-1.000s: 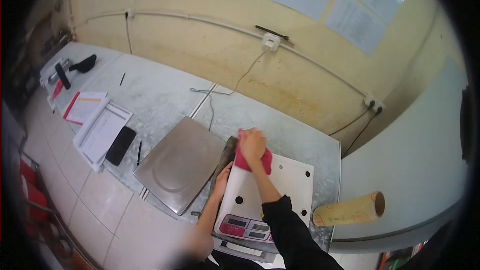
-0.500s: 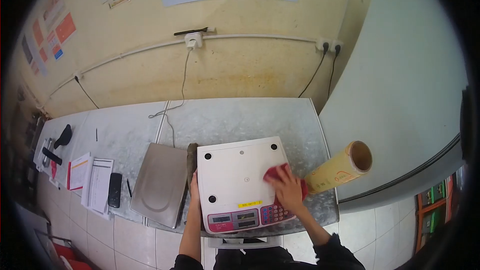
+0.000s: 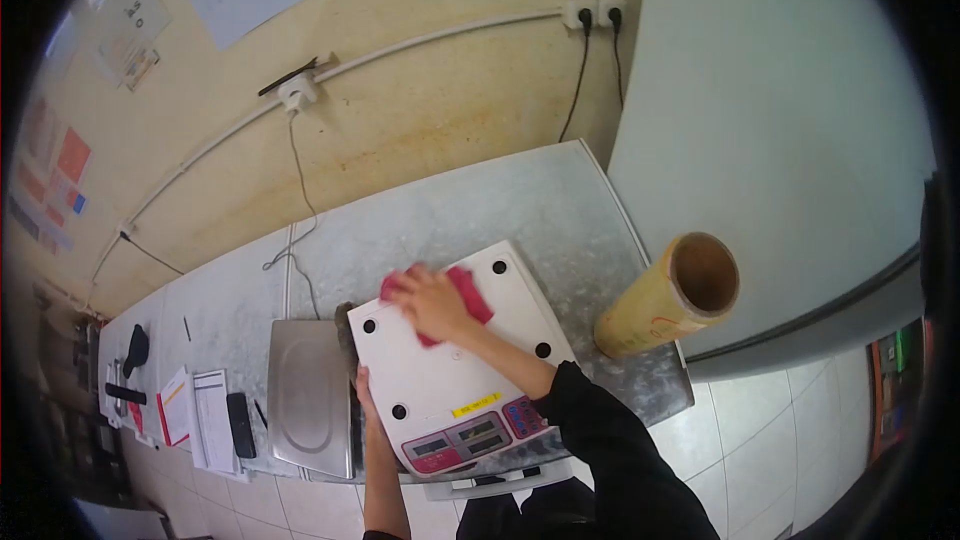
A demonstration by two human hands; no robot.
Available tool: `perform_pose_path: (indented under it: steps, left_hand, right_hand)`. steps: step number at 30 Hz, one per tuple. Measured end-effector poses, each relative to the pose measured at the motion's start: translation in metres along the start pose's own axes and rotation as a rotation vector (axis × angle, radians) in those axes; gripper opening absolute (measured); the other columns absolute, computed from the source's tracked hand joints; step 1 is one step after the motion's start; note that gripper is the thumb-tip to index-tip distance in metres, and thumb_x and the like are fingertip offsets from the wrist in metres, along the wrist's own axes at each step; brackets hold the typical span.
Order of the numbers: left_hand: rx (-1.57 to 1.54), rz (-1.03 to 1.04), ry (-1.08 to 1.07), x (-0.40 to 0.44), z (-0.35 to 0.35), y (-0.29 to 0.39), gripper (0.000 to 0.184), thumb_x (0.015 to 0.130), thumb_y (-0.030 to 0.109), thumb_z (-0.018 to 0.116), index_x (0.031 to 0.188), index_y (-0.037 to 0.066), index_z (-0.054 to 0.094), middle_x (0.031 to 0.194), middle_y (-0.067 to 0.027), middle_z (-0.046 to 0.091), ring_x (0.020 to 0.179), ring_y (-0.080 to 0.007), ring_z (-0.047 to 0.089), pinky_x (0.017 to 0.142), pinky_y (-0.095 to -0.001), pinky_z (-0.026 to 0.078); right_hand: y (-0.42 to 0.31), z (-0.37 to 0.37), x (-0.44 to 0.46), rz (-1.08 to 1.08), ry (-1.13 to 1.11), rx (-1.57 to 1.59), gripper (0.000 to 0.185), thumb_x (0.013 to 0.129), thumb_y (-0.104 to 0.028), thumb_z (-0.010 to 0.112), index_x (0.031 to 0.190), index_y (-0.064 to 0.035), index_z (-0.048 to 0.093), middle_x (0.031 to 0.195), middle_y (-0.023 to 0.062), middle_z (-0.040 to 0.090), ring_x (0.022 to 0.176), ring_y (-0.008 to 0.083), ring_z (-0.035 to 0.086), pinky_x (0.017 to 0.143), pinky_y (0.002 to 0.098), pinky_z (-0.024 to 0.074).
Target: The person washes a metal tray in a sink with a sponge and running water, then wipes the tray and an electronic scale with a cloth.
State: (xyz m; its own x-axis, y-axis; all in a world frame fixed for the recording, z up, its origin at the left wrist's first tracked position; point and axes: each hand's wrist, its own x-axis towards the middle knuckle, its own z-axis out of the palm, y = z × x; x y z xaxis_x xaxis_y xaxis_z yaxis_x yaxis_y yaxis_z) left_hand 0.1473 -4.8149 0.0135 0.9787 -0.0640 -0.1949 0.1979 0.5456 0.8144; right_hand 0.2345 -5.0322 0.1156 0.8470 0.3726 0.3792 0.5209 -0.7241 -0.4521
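A white electronic scale (image 3: 500, 365) with a pink display and key panel lies on the table before me, its round black pads showing and its steel platter off. My left hand (image 3: 366, 398) grips the scale's left edge, its fingers partly hidden by the side. Toward the far left corner of the top, my right hand (image 3: 432, 306) presses a crumpled red cloth (image 3: 472, 298) against the white surface. Beside the scale on the left lies the steel platter (image 3: 310, 395). A dark, rough-looking thing (image 3: 345, 332), mostly hidden, pokes out along the scale's left side.
A large roll of plastic wrap (image 3: 640, 310) stands at the right, near the table's edge. Farther left are a black phone (image 3: 240, 425), papers (image 3: 212, 420) and a black handheld object (image 3: 136, 350). A grey cable (image 3: 302, 170) runs down from the wall socket (image 3: 297, 93).
My right hand has moved the red cloth from the scale's right side to its far left part. My head view has turned and tilted; the left hand stays at the edge.
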Motion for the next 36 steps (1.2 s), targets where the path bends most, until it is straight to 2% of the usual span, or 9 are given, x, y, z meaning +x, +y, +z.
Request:
perform_pose_path:
  steps: [5, 9, 11, 16, 24, 27, 30, 33, 36]
  left_hand:
    - [-0.043, -0.057, -0.023, -0.001, -0.002, 0.0, 0.057, 0.083, 0.046, 0.045, 0.123, 0.005, 0.042, 0.112, -0.0119, 0.053, 0.097, -0.0243, 0.054, 0.08, -0.0363, 0.046]
    - [-0.105, -0.066, -0.038, -0.003, 0.009, 0.002, 0.057, 0.083, 0.047, 0.045, 0.123, 0.005, 0.042, 0.111, -0.0119, 0.053, 0.097, -0.0241, 0.054, 0.081, -0.0363, 0.046]
    - [-0.062, -0.001, -0.044, 0.007, -0.014, -0.009, 0.059, 0.083, 0.048, 0.046, 0.123, 0.005, 0.042, 0.111, -0.0119, 0.053, 0.097, -0.024, 0.054, 0.081, -0.0363, 0.045]
    - [0.019, 0.005, -0.063, 0.012, -0.025, -0.009, 0.06, 0.082, 0.049, 0.046, 0.123, 0.005, 0.042, 0.111, -0.0121, 0.053, 0.096, -0.0236, 0.054, 0.081, -0.0359, 0.045]
    - [0.078, -0.004, -0.003, 0.005, -0.006, 0.002, 0.057, 0.083, 0.047, 0.046, 0.122, 0.006, 0.043, 0.108, -0.0113, 0.053, 0.094, -0.0231, 0.055, 0.078, -0.0354, 0.047]
    - [0.015, -0.093, -0.004, -0.007, 0.009, 0.006, 0.057, 0.083, 0.048, 0.046, 0.121, 0.006, 0.043, 0.106, -0.0104, 0.054, 0.092, -0.0225, 0.055, 0.075, -0.0349, 0.048]
    - [0.12, -0.041, 0.0, 0.004, -0.004, 0.006, 0.064, 0.082, 0.053, 0.041, 0.122, 0.003, 0.042, 0.11, -0.0139, 0.053, 0.097, -0.026, 0.052, 0.079, -0.0372, 0.045]
    - [0.101, 0.02, 0.001, 0.0, 0.006, 0.006, 0.06, 0.082, 0.052, 0.046, 0.12, 0.006, 0.042, 0.102, -0.0095, 0.055, 0.09, -0.0217, 0.056, 0.074, -0.0345, 0.049]
    - [0.088, 0.025, -0.027, 0.005, -0.003, 0.002, 0.059, 0.082, 0.051, 0.045, 0.121, 0.007, 0.042, 0.103, -0.0099, 0.054, 0.092, -0.0219, 0.055, 0.074, -0.0345, 0.049]
  right_hand:
    - [0.059, -0.021, -0.033, 0.462, 0.484, -0.328, 0.031, 0.079, -0.024, 0.054, 0.107, -0.0117, 0.058, 0.116, 0.0109, 0.053, 0.107, 0.0318, 0.048, 0.083, 0.045, 0.0396]
    - [0.038, -0.058, -0.108, 0.801, 0.44, -0.025, 0.028, 0.082, -0.024, 0.052, 0.105, -0.0104, 0.059, 0.099, 0.0135, 0.058, 0.086, 0.0331, 0.057, 0.074, 0.0441, 0.0458]
    - [0.012, -0.069, -0.156, 0.759, 0.479, -0.09, 0.027, 0.081, -0.023, 0.053, 0.105, -0.0105, 0.059, 0.093, 0.0135, 0.06, 0.077, 0.0328, 0.059, 0.069, 0.0426, 0.0468]
    - [-0.007, -0.078, -0.187, 0.629, 0.531, -0.159, 0.023, 0.083, -0.021, 0.052, 0.1, -0.0092, 0.062, 0.093, 0.0145, 0.06, 0.081, 0.0354, 0.055, 0.074, 0.0415, 0.044]
    - [0.102, -0.044, -0.053, 0.47, 0.455, -0.01, 0.024, 0.083, -0.024, 0.05, 0.099, -0.0115, 0.063, 0.098, 0.0132, 0.06, 0.087, 0.0337, 0.055, 0.076, 0.0409, 0.0453]
    - [0.084, -0.043, -0.084, 0.493, 0.581, 0.039, 0.027, 0.083, -0.025, 0.051, 0.102, -0.0106, 0.062, 0.099, 0.0144, 0.059, 0.091, 0.0338, 0.054, 0.078, 0.0412, 0.0452]
    - [0.034, -0.062, -0.153, 0.649, 0.51, 0.055, 0.034, 0.084, -0.026, 0.051, 0.114, -0.0097, 0.054, 0.103, 0.0154, 0.057, 0.093, 0.0351, 0.054, 0.078, 0.042, 0.0446]
    - [-0.014, -0.074, -0.202, 0.833, 0.341, 0.168, 0.037, 0.086, -0.024, 0.049, 0.12, -0.008, 0.049, 0.116, 0.0183, 0.051, 0.103, 0.0354, 0.05, 0.086, 0.0393, 0.0408]
    - [-0.045, -0.056, -0.223, 0.855, 0.527, -0.085, 0.034, 0.085, -0.023, 0.049, 0.117, -0.0117, 0.051, 0.112, 0.0136, 0.052, 0.107, 0.0348, 0.047, 0.087, 0.0458, 0.0377]
